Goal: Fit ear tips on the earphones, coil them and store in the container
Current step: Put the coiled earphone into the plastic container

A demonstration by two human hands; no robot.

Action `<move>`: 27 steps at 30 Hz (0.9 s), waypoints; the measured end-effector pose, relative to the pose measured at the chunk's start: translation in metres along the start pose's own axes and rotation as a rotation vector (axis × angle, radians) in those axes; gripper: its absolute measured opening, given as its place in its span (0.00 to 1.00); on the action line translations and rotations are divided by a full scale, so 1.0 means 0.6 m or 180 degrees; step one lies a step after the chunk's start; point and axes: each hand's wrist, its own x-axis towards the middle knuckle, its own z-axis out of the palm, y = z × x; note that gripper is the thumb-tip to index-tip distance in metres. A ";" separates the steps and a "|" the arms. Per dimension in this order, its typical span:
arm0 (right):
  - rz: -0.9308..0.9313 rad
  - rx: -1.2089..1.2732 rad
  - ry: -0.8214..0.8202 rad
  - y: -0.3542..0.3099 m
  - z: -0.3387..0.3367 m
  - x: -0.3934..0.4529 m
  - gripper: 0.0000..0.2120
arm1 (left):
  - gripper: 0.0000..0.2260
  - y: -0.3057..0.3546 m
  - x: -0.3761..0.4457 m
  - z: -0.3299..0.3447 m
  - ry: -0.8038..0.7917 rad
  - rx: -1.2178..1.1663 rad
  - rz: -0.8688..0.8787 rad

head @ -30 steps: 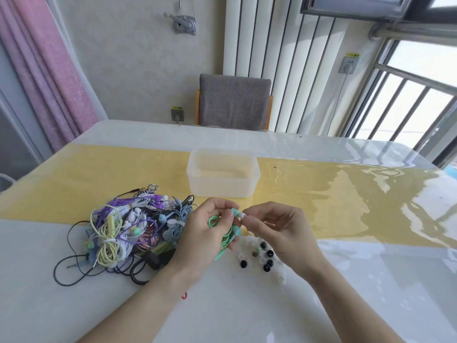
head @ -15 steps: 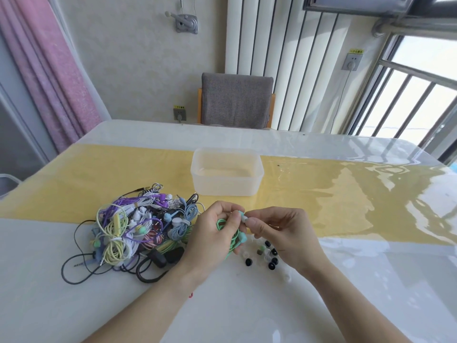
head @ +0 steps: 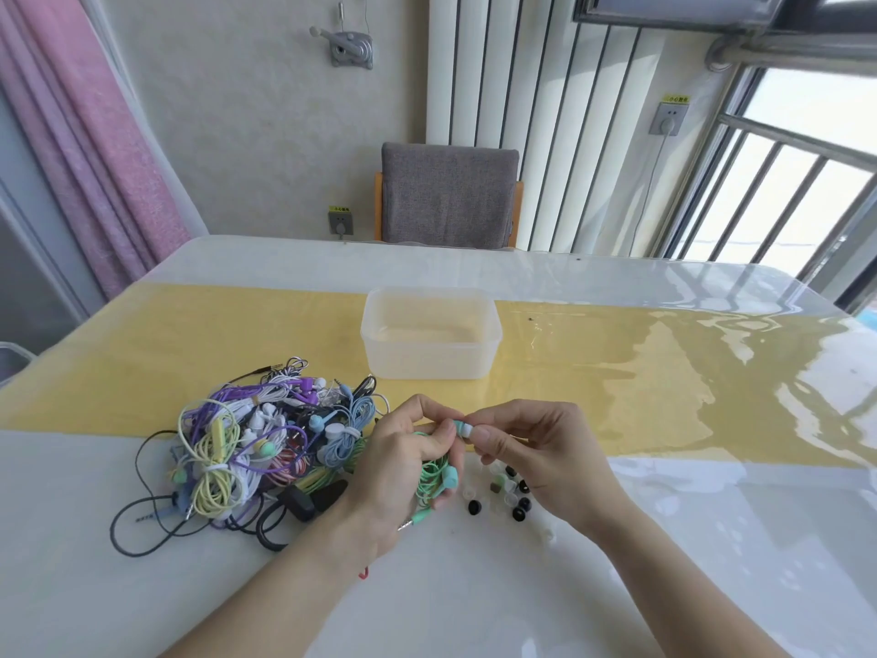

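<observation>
- Fitting stage: left hand grips green earphones, right hand pinches white ear tip onto one bud.
- Container on worktop looks empty; coiling, storing not yet done.
- Earphone pile, loose tips waiting.
- Wall labels unreadable.

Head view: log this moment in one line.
left hand holds mint-green wired earphones | right hand pinches white ear tip | clear plastic container empty
</observation>
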 end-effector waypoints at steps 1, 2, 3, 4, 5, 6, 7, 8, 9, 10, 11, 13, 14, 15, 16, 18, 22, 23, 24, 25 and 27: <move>-0.0008 -0.0013 -0.0005 0.000 0.000 0.000 0.03 | 0.03 0.000 0.000 0.000 0.0022 0.0056 0.0013; -0.0018 -0.0022 -0.0003 -0.001 0.000 0.000 0.03 | 0.04 0.000 0.000 0.000 0.0054 0.0120 0.0045; -0.0021 -0.0020 0.0003 0.000 0.001 0.000 0.03 | 0.05 0.000 0.000 0.000 0.0085 0.0195 0.0087; -0.0022 0.0006 0.0003 -0.001 0.002 0.000 0.03 | 0.06 0.001 -0.001 0.000 0.0109 0.0284 0.0143; -0.0016 0.0051 0.0004 -0.002 0.003 0.000 0.03 | 0.06 0.001 -0.001 0.000 0.0127 0.0383 0.0212; -0.0003 0.0119 -0.0002 -0.003 0.004 0.000 0.04 | 0.06 0.001 -0.003 0.001 0.0139 0.0478 0.0289; 0.0021 0.0203 -0.0005 -0.002 0.005 0.000 0.05 | 0.07 0.001 -0.003 0.001 0.0149 0.0564 0.0362; 0.0060 0.0305 -0.0005 -0.002 0.005 0.000 0.05 | 0.07 0.000 -0.004 0.000 0.0155 0.0638 0.0430; 0.0109 0.0414 0.0002 -0.002 0.006 0.000 0.05 | 0.07 0.000 -0.005 0.000 0.0166 0.0735 0.0507; 0.0159 0.0512 0.0010 -0.001 0.007 0.000 0.06 | 0.08 0.000 -0.006 0.000 0.0193 0.0876 0.0614; 0.0190 0.0585 0.0009 0.000 0.009 -0.001 0.06 | 0.08 -0.002 -0.006 0.000 0.0243 0.1063 0.0754; 0.0213 0.0688 0.0041 0.003 0.016 -0.001 0.08 | 0.09 -0.005 -0.007 0.002 0.0398 0.1458 0.1073; 0.0200 0.0740 0.0088 0.004 0.020 -0.002 0.09 | 0.09 -0.005 -0.008 0.003 0.0472 0.1592 0.1183; 0.0155 0.0743 0.0133 0.006 0.021 -0.002 0.09 | 0.09 -0.005 -0.009 0.004 0.0520 0.1640 0.1223; 0.0073 0.0668 0.0157 0.007 0.021 -0.002 0.09 | 0.08 -0.005 -0.010 0.006 0.0528 0.1592 0.1178; -0.0147 0.0445 0.0125 0.010 0.015 0.001 0.08 | 0.08 0.000 -0.012 0.008 0.0415 0.1234 0.0902; -0.0319 0.0466 -0.0029 0.011 0.002 0.004 0.06 | 0.08 0.009 -0.013 0.006 -0.0017 0.0397 0.0219; -0.0324 0.0508 -0.0062 0.012 0.000 0.003 0.05 | 0.08 0.010 -0.013 0.005 -0.0133 0.0262 0.0099; -0.0305 0.0558 -0.0088 0.012 -0.001 0.003 0.05 | 0.08 0.010 -0.012 0.003 -0.0219 0.0189 0.0018; -0.0263 0.0613 -0.0119 0.012 -0.001 0.003 0.06 | 0.08 0.011 -0.011 0.001 -0.0279 0.0169 -0.0008; -0.0059 0.0815 -0.0206 0.016 -0.002 0.004 0.13 | 0.07 0.009 -0.010 -0.002 -0.0337 0.0225 0.0077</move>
